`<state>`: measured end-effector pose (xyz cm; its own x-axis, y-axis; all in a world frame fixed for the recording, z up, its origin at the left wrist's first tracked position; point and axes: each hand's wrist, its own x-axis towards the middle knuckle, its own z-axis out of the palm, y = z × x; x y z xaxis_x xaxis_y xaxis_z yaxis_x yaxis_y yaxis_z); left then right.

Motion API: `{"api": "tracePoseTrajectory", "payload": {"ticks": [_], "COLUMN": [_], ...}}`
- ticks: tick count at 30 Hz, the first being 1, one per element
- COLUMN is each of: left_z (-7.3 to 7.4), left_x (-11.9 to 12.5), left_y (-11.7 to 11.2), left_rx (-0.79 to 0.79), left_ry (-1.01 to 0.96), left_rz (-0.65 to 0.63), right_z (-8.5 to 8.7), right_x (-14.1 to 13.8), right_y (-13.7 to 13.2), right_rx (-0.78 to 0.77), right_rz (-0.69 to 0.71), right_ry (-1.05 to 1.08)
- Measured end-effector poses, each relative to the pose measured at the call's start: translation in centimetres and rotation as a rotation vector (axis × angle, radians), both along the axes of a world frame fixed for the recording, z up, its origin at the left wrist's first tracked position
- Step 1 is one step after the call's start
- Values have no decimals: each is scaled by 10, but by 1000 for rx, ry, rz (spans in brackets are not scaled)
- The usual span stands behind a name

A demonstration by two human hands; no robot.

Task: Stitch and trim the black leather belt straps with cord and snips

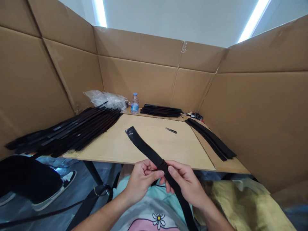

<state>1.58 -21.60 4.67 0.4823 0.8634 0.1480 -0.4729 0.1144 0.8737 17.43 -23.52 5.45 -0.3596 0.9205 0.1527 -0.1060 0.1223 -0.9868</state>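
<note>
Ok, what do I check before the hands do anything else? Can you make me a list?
1. Left hand gripping the strip: ok.
2. Right hand gripping it too: ok.
3. Strip's whole length in view: not ok, the near end leaves the picture.
4. Small tool away from both hands: ok, on the table.
5. Bottle upright, cap on: ok.
6. Strip's underside: cannot tell, hidden.

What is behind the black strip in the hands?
Behind the black strip, the tabletop shows near its upper end and a printed shirt near its lower part; surfaces directly covered by it can't be seen.
</note>
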Motion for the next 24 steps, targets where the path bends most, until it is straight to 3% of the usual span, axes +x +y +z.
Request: {"api": "tracePoseTrajectory", "payload": {"ticks": [4,14,21,24], "left_z": [-3,2,8,5], "left_x": [3,8,5,4], "left_y": [-1,-2,-2,-1], "left_rx": [-30,-51,19,16], "left_ry": [-41,59,27,64], "left_rz": [-54,178,57,73], "right_z": [2,-9,-8,-4], "right_x": [0,-4,-6,-4], "right_y": [6,7,5,2], "right_rx": [-62,-217,-32,2], "right_rz": [123,-22,-16,-4], "right_ry": [29,148,25,-52]}}
